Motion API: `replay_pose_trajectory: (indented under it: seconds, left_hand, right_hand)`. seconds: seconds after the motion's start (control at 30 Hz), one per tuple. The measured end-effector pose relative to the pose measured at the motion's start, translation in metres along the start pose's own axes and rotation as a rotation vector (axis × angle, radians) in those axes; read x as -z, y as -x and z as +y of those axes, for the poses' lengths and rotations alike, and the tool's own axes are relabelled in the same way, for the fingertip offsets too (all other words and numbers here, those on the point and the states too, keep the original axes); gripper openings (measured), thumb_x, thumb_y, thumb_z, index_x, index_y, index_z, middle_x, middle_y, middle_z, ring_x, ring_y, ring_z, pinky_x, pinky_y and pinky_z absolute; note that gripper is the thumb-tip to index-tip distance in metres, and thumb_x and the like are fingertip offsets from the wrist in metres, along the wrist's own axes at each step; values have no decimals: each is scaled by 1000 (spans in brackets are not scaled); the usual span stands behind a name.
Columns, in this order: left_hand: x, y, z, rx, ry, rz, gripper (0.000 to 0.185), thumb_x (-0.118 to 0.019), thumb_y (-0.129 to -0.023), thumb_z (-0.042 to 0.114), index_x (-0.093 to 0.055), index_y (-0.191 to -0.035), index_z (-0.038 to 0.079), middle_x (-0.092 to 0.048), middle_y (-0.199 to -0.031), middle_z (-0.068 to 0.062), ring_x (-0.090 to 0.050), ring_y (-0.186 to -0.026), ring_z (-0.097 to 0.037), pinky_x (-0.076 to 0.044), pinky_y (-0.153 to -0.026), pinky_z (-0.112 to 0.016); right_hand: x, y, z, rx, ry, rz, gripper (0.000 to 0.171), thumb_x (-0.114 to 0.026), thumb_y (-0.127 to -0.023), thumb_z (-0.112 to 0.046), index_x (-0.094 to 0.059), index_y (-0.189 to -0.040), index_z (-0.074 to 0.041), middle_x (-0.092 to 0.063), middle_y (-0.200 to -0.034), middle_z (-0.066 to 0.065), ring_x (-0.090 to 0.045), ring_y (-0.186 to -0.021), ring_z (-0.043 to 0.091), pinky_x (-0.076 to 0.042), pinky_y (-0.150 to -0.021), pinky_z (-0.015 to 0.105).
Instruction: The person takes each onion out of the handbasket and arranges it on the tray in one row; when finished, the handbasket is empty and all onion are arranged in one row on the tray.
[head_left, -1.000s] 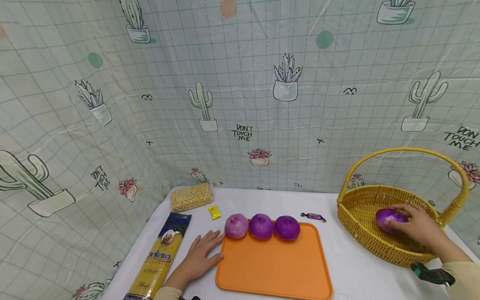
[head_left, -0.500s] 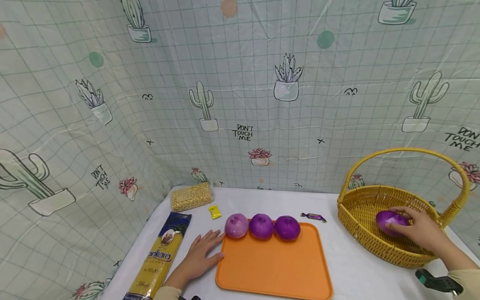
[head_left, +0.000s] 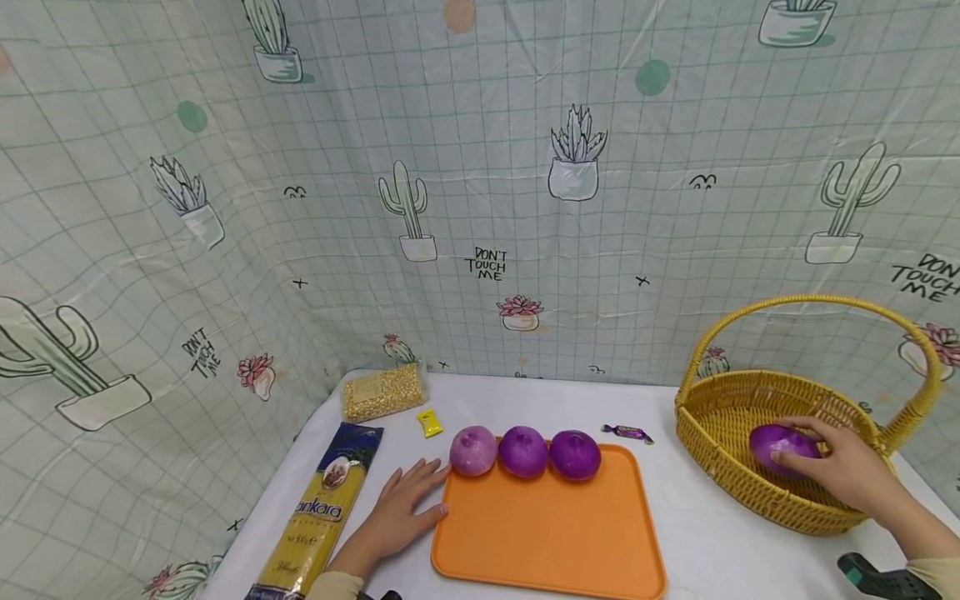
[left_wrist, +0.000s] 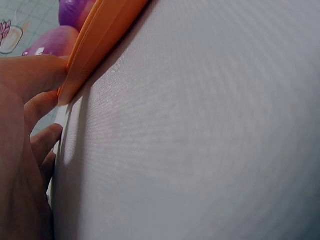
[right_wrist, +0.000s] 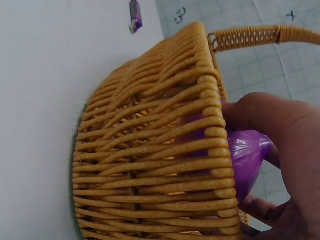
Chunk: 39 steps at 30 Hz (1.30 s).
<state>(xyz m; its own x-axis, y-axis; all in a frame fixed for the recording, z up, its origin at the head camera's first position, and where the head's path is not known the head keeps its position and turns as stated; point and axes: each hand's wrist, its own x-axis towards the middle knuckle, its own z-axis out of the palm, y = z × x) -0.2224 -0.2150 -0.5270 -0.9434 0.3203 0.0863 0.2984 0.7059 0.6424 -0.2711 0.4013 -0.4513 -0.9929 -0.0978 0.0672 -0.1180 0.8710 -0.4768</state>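
In the head view my right hand reaches into the yellow wicker basket and holds a purple onion between thumb and fingers. The right wrist view shows that onion partly behind the basket's woven wall. My left hand lies with fingers spread at the left edge of the orange tray, its thumb and a fingertip touching the rim. Three onions stand in a row along the tray's far edge: a pale one, a middle one and a darker one.
Left of the tray lies a packet of pasta. Behind it are a bag of yellow kernels and a small yellow wrapped sweet. A purple wrapped candy lies between tray and basket. The basket's tall handle arches over it.
My right wrist has shifted slightly toward the lower right, while the fingers stay on the onion, which has turned or moved a little inside the basket. My left hand has stayed still.
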Motion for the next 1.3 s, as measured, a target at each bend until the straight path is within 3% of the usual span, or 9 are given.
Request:
replay_pose_trajectory:
  seconds: [0.23, 0.5, 0.87, 1.1, 1.3]
  left_hand:
    - [0, 0, 1, 17, -2, -15, 60, -63, -98, 45, -53, -149, 14, -43, -157, -17, -26, -150, -45, -3, -121, -66]
    - [-2, 0, -3, 18, -18, -9, 61, -63, -98, 45, -53, -150, 15, -42, -158, -15, -26, -150, -42, -3, -121, -64]
    - [3, 2, 6, 20, -3, -22, 59, -65, -98, 40, -53, -149, 13, -42, -158, -17, -26, -150, -45, -3, -120, -68]
    - [3, 2, 5, 21, -3, -24, 59, -66, -98, 40, -53, -149, 13, -42, -158, -17, -26, -150, -44, -3, -120, -68]
    - [3, 1, 5, 15, -7, -20, 59, -65, -98, 40, -53, -149, 13, -42, -158, -17, -26, -150, -44, -3, -120, -68]
  right_hand:
    - [0, 6, -11, -19, -39, -19, 70, -66, -100, -39, -42, -142, 11, -47, -128, 49, -58, -101, 60, -59, -72, 59]
    - [1, 11, -22, -23, -69, -30, 72, -66, -99, -41, -41, -143, 10, -45, -129, 48, -57, -104, 62, -59, -74, 59]
    - [6, 18, -39, 23, -104, -37, 66, -68, -99, -35, -44, -144, 8, -48, -131, 46, -58, -105, 59, -59, -75, 58]
    - [7, 23, -50, 23, -110, -34, 67, -69, -98, -37, -45, -144, 6, -50, -128, 41, -60, -101, 48, -60, -70, 50]
    - [5, 29, -62, 24, -107, -32, 67, -70, -97, -39, -47, -144, 2, -50, -127, 37, -58, -102, 45, -59, -69, 49]
